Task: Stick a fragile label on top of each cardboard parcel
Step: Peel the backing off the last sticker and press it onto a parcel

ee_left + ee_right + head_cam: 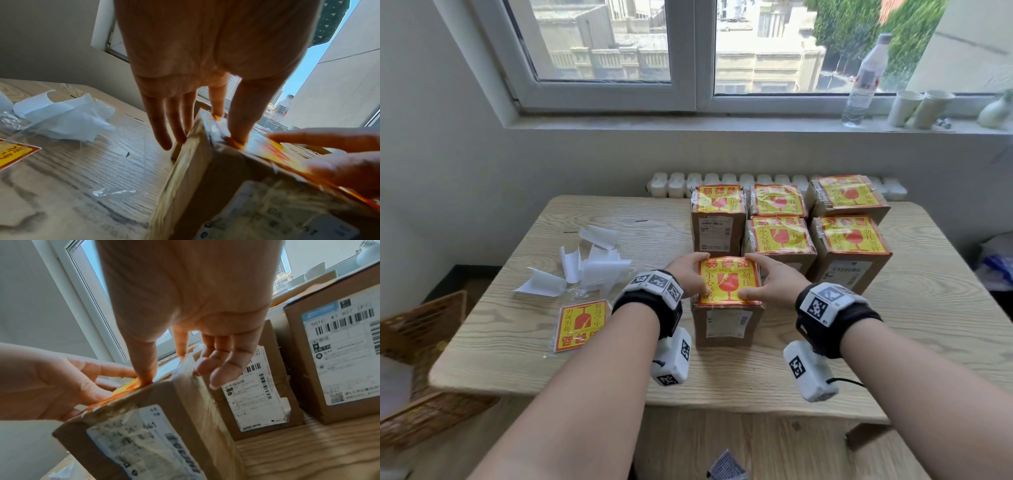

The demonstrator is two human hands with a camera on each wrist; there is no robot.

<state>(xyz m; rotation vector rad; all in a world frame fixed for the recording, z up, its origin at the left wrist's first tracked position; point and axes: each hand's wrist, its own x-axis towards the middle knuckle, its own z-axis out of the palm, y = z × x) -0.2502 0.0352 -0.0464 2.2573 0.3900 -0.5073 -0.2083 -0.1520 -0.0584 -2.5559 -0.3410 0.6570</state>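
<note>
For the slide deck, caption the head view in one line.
Both hands, left and right, press a fragile label flat onto the nearest cardboard parcel; five labelled parcels stand behind.

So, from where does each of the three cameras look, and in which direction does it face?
Head: on the head, facing forward and down at the table and six labelled parcels; both forearms show.
Left wrist: along the left hand, at the left edge of the front parcel.
Right wrist: along the right hand, at the same parcel's right side.
Shared: all views show the front parcel with its fragile label.
</note>
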